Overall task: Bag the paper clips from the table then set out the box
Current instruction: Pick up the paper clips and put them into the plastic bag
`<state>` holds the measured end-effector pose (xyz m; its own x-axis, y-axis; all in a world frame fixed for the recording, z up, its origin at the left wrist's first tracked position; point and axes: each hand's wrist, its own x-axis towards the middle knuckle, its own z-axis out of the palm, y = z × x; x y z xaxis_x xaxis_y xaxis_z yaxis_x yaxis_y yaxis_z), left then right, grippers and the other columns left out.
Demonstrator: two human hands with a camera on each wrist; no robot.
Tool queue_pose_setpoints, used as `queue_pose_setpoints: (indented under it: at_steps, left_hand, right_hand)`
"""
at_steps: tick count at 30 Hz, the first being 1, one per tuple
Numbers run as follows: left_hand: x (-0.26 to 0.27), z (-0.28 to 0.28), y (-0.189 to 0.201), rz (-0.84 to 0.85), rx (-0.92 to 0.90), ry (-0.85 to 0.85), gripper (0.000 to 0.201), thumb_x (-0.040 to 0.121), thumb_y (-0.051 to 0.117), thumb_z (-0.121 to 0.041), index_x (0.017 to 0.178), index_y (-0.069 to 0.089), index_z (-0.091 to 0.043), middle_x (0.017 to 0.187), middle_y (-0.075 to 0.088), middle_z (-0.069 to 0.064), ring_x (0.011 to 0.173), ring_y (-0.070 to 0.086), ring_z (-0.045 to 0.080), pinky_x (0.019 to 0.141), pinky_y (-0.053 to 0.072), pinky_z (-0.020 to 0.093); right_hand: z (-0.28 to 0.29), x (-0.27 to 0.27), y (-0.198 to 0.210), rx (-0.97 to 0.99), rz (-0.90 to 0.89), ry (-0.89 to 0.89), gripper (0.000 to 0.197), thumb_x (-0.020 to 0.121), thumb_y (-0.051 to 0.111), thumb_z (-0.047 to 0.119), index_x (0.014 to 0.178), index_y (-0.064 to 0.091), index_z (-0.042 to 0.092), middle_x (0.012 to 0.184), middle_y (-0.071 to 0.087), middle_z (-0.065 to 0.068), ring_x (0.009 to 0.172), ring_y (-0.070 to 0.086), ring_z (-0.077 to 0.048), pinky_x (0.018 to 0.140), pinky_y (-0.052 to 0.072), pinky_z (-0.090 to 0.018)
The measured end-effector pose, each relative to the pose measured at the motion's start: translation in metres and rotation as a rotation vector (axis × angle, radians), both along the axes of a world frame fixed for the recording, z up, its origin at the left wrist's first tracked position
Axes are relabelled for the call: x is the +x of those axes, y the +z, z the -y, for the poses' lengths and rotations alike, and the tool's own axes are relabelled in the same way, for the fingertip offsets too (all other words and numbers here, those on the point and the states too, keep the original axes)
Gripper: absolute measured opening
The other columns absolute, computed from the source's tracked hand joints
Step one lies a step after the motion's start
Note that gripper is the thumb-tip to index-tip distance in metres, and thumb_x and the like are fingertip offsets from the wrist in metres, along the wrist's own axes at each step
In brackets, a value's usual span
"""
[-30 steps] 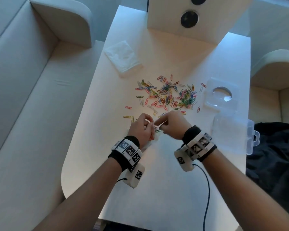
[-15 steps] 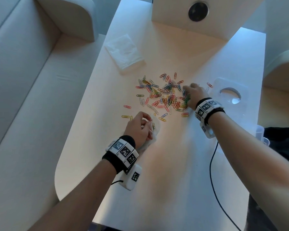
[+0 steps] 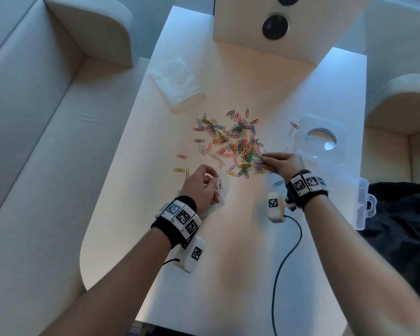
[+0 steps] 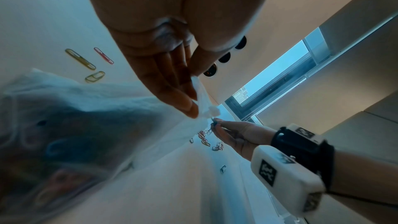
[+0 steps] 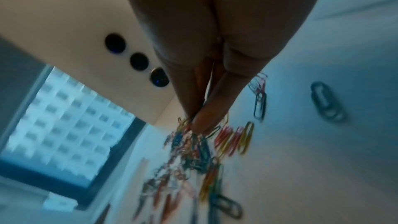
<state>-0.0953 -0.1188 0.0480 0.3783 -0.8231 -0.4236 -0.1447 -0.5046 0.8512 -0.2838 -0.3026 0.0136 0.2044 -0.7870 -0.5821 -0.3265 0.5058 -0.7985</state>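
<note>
On the pale, smooth worktop [image 3: 228,275] lies a loose scatter of small coloured wire paper clips [image 3: 230,141], thickest toward its right side and thinning to a few strays at the left, among them a yellow one [image 3: 179,170] and a pink one [image 3: 182,156].

The left hand [image 3: 200,184] rests near the front edge of that scatter, its fingers [image 4: 172,89] and thumb curled to pinch the rim of a thin translucent white plastic bag [image 4: 71,125]. The bag slumps on the worktop beneath the wrist, and blurred coloured clips show through its film in the left wrist view.

The right hand [image 3: 280,163] reaches into the near right part of the pile, fingers [image 5: 206,111] brought together in a narrow pinch on a small cluster of clips at their tips. The right wrist view is blurred, so how many clips it holds cannot be told.

Just right of that hand sits a clear plastic box lid [image 3: 321,144] with a round cut-out, flat on the worktop. Nearer the front, at the worktop's right edge, stands the clear plastic box [image 3: 360,202] with a small latch tab on its side, touching or just beside the lid; which cannot be told.

A folded white plastic sheet [image 3: 177,83] lies well apart at the far left of the worktop. A pale upright panel with dark round holes [image 3: 274,26] stands at the far end. Cream sofa cushions [image 3: 34,117] flank the left side.
</note>
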Motion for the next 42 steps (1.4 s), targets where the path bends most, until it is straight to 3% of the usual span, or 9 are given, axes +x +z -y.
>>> queue_pose_setpoints:
  at_steps: [3, 7, 14, 18, 25, 29, 31, 34, 42]
  left_hand:
    - [-0.005, 0.002, -0.001, 0.0, -0.002, 0.0, 0.006, 0.098, 0.05, -0.008, 0.099, 0.054, -0.012, 0.075, 0.072, 0.017, 0.052, 0.067, 0.023, 0.055, 0.059, 0.031]
    - [-0.015, 0.003, -0.003, -0.014, 0.007, 0.015, 0.007, 0.098, 0.05, -0.007, 0.098, 0.054, -0.012, 0.07, 0.069, 0.013, 0.052, 0.065, 0.025, 0.054, 0.058, 0.033]
    - [-0.027, 0.002, 0.002, -0.037, -0.008, 0.009, 0.006, 0.099, 0.048, -0.007, 0.102, 0.053, -0.01, 0.066, 0.069, 0.013, 0.048, 0.063, 0.019, 0.046, 0.051, 0.022]
    - [-0.029, 0.003, 0.0, -0.048, -0.011, -0.009, 0.006, 0.099, 0.049, -0.008, 0.103, 0.053, -0.01, 0.069, 0.069, 0.011, 0.05, 0.065, 0.019, 0.048, 0.053, 0.027]
    - [-0.03, 0.0, 0.0, 0.002, -0.023, -0.075, 0.008, 0.098, 0.051, -0.008, 0.102, 0.056, -0.012, 0.068, 0.069, 0.007, 0.052, 0.066, 0.019, 0.057, 0.06, 0.034]
    - [-0.019, -0.003, 0.001, 0.033, -0.025, -0.047, 0.01, 0.097, 0.051, -0.009, 0.099, 0.056, -0.017, 0.071, 0.071, 0.003, 0.056, 0.069, 0.016, 0.06, 0.06, 0.029]
    - [-0.011, -0.003, 0.0, 0.037, -0.03, -0.04, 0.009, 0.098, 0.052, -0.009, 0.099, 0.056, -0.017, 0.07, 0.07, 0.0, 0.056, 0.069, 0.01, 0.058, 0.058, 0.023]
    - [-0.004, -0.004, -0.002, 0.036, -0.032, -0.018, 0.006, 0.099, 0.054, -0.011, 0.1, 0.055, -0.016, 0.071, 0.069, -0.004, 0.062, 0.07, 0.011, 0.058, 0.059, 0.022]
    - [-0.003, -0.005, -0.007, 0.056, -0.043, -0.001, 0.006, 0.098, 0.055, -0.012, 0.101, 0.056, -0.016, 0.072, 0.07, -0.002, 0.065, 0.07, 0.01, 0.062, 0.06, 0.024]
  right_hand:
    - [-0.033, 0.0, 0.012, 0.179, 0.35, -0.176, 0.018, 0.086, 0.063, -0.004, 0.103, 0.067, -0.005, 0.097, 0.072, -0.017, 0.086, 0.072, -0.022, 0.075, 0.059, -0.023]
    - [-0.073, 0.01, 0.027, 0.265, 0.544, -0.14, 0.03, 0.079, 0.065, 0.0, 0.108, 0.064, -0.007, 0.098, 0.073, -0.015, 0.086, 0.071, -0.02, 0.074, 0.058, -0.022]
    - [-0.102, 0.034, 0.036, -0.053, 0.073, 0.174, 0.015, 0.087, 0.067, -0.001, 0.101, 0.073, -0.001, 0.095, 0.073, -0.02, 0.083, 0.073, -0.026, 0.074, 0.06, -0.025]
    - [-0.102, 0.037, 0.041, -0.292, -0.358, 0.485, 0.025, 0.091, 0.057, 0.001, 0.109, 0.073, 0.009, 0.101, 0.073, -0.007, 0.083, 0.07, -0.015, 0.069, 0.051, -0.008]
    - [-0.081, 0.038, 0.066, -0.411, -0.625, 1.033, 0.021, 0.09, 0.06, 0.014, 0.101, 0.076, 0.021, 0.096, 0.073, 0.005, 0.082, 0.063, -0.007, 0.084, 0.052, -0.021]
    - [-0.019, 0.029, 0.066, -0.427, -0.481, 0.862, 0.019, 0.091, 0.062, 0.015, 0.103, 0.074, 0.024, 0.1, 0.072, 0.004, 0.076, 0.061, 0.001, 0.071, 0.05, -0.015]
    - [0.024, 0.025, 0.045, -0.544, -0.608, 0.717, 0.027, 0.092, 0.062, 0.024, 0.118, 0.066, 0.025, 0.125, 0.063, -0.002, 0.099, 0.063, -0.013, 0.088, 0.053, -0.028]
    - [0.075, 0.022, 0.014, -0.534, -0.837, 0.644, 0.056, 0.092, 0.06, 0.036, 0.144, 0.041, 0.023, 0.156, 0.026, -0.01, 0.135, 0.041, -0.029, 0.11, 0.036, -0.044]
    - [0.065, 0.035, -0.029, -0.433, -0.893, 0.652, 0.076, 0.089, 0.043, 0.064, 0.15, 0.016, 0.029, 0.157, 0.014, -0.016, 0.144, 0.02, -0.036, 0.109, 0.033, -0.061]
